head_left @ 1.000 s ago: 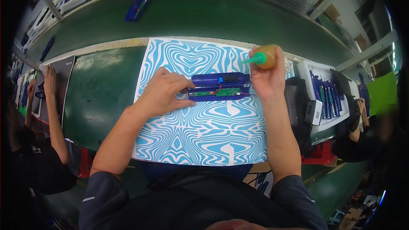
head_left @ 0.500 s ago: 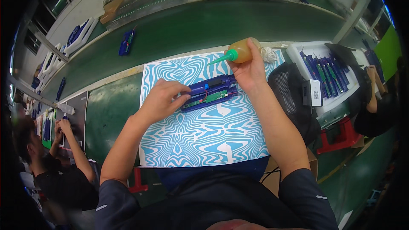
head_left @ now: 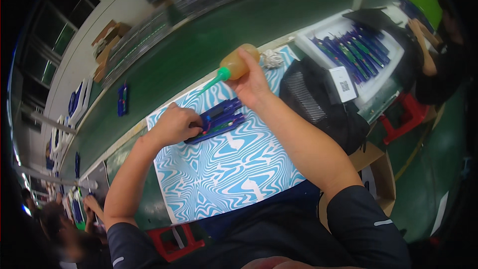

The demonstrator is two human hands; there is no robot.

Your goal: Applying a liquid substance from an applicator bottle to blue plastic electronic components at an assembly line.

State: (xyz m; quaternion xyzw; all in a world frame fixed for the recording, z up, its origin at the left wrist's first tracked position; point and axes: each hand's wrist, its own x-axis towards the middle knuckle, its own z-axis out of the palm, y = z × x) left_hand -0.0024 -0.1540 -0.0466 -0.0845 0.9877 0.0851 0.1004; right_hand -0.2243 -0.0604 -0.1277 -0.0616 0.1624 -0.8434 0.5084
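My right hand (head_left: 253, 83) is wrapped round a squeeze bottle (head_left: 239, 63) of amber liquid, tilted so its long green nozzle points down and left. Below the nozzle, an opened blue plastic housing (head_left: 226, 107) lies on a blue-and-white patterned mat (head_left: 214, 169). A green circuit board (head_left: 222, 126) and thin wires show inside the housing. My left hand (head_left: 178, 125) has its fingers curled over the housing's left end, closed on it. Those fingertips are partly hidden. The nozzle tip is apart from the housing.
A white foam tray (head_left: 311, 35) of similar blue housings stands at the right, beside a black mesh bag (head_left: 308, 94) and a white box (head_left: 342, 84). Crumpled tissue (head_left: 272, 59) lies by the bottle. Another housing (head_left: 122, 99) rests on the green belt (head_left: 164, 65). People work on both sides.
The whole view has turned, so the mat and belt now slant up to the right. My left fingers have closed over the housing's left end. The bottle stays in my right hand.
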